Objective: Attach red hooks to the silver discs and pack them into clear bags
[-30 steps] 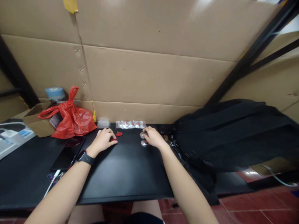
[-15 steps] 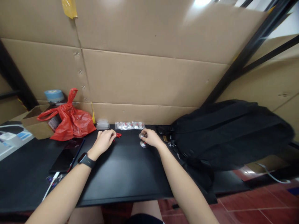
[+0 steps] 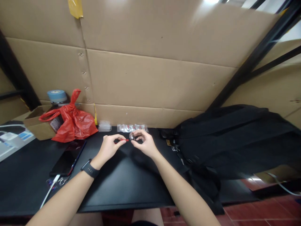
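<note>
My left hand, with a dark watch on its wrist, pinches a thin red cord between thumb and fingers. The cord's end points to the right. Close beside it, my right hand grips a small shiny round metal disc by its edge. A narrow gap parts the cord from the disc. Both hands are raised a little above the black tabletop. Behind them lies a row of clear plastic packets with round shiny pieces and bits of red inside. My right fingers partly hide the disc.
Clear plastic cases sit by the cardboard wall. On the left are a red plastic bag, a cardboard box, a phone with a white cable, and a power strip. A black backpack fills the right.
My right hand has lifted the metal disc and moved left. My left hand has picked up the red cord from the tabletop and moved slightly right, so both hands are closer together.
</note>
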The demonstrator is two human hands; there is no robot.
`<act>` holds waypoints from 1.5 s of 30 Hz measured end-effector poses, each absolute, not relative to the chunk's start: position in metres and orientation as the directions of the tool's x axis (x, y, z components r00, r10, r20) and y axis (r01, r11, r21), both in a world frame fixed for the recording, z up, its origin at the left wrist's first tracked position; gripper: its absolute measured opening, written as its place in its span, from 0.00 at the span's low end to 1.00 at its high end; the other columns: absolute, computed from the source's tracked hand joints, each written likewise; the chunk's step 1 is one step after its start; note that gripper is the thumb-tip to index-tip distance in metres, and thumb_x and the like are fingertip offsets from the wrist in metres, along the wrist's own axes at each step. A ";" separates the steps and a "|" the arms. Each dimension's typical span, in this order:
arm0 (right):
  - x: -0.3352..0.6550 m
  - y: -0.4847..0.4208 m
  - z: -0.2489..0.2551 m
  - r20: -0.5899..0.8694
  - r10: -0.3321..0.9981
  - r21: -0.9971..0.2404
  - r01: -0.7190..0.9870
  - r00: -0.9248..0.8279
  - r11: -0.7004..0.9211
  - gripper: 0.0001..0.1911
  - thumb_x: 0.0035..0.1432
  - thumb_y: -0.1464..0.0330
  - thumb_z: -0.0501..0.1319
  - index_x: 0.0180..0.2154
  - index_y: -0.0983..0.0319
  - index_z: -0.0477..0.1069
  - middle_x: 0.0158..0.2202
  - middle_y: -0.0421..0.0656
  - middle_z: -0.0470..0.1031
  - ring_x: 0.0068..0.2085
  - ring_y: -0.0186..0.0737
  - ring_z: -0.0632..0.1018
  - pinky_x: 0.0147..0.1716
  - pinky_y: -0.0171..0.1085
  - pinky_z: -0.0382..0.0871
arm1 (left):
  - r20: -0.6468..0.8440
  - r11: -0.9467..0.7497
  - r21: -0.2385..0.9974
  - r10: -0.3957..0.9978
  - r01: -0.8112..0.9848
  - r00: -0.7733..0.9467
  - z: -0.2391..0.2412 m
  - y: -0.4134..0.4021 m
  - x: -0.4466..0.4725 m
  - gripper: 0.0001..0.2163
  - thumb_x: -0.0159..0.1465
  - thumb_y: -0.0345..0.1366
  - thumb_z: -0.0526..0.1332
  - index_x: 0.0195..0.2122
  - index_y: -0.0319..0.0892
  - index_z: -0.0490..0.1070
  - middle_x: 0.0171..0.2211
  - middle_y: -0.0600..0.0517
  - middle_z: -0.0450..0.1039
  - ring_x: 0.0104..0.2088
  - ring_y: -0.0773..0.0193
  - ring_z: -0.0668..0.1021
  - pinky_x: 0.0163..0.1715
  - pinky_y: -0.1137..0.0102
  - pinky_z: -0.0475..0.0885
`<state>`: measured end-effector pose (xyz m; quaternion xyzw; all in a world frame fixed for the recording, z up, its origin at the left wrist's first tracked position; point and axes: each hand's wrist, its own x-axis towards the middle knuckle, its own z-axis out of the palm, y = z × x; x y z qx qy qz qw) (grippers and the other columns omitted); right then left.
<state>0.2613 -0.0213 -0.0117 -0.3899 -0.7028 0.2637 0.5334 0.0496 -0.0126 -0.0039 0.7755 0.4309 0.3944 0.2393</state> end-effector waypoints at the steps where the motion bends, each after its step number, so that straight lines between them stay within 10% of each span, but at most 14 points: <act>1: 0.255 -0.025 -0.011 0.559 0.819 -0.790 0.216 -0.129 0.574 0.14 0.50 0.68 0.67 0.40 0.59 0.70 0.44 0.46 0.76 0.44 0.42 0.78 0.38 0.38 0.74 | 0.414 -0.517 0.729 0.855 0.449 0.312 -0.004 -0.013 0.051 0.07 0.63 0.43 0.63 0.36 0.47 0.78 0.38 0.53 0.81 0.40 0.59 0.80 0.42 0.67 0.68; 21: 0.237 -0.038 -0.007 0.649 0.747 -0.739 0.111 -0.144 0.664 0.12 0.49 0.69 0.70 0.37 0.59 0.71 0.46 0.48 0.76 0.47 0.45 0.78 0.40 0.40 0.75 | 0.457 -0.529 0.712 0.849 0.461 0.267 -0.004 -0.023 0.062 0.04 0.65 0.37 0.60 0.37 0.46 0.74 0.45 0.50 0.70 0.50 0.55 0.70 0.53 0.59 0.64; 37: 0.232 -0.040 -0.015 0.506 0.846 -0.862 -0.070 -0.169 0.502 0.13 0.55 0.62 0.69 0.36 0.58 0.67 0.47 0.48 0.78 0.42 0.41 0.80 0.42 0.42 0.75 | 0.650 -0.653 0.441 0.706 0.616 0.282 -0.003 -0.039 0.065 0.06 0.64 0.34 0.59 0.40 0.45 0.74 0.46 0.46 0.69 0.51 0.52 0.68 0.50 0.57 0.61; 45: 0.231 -0.039 -0.011 0.548 0.832 -0.836 -0.022 -0.086 0.548 0.13 0.54 0.60 0.69 0.36 0.59 0.72 0.48 0.49 0.77 0.42 0.43 0.80 0.36 0.40 0.75 | 0.581 -0.616 0.685 0.784 0.389 0.220 -0.003 -0.038 0.069 0.05 0.65 0.37 0.59 0.38 0.44 0.73 0.45 0.47 0.68 0.49 0.55 0.70 0.52 0.59 0.65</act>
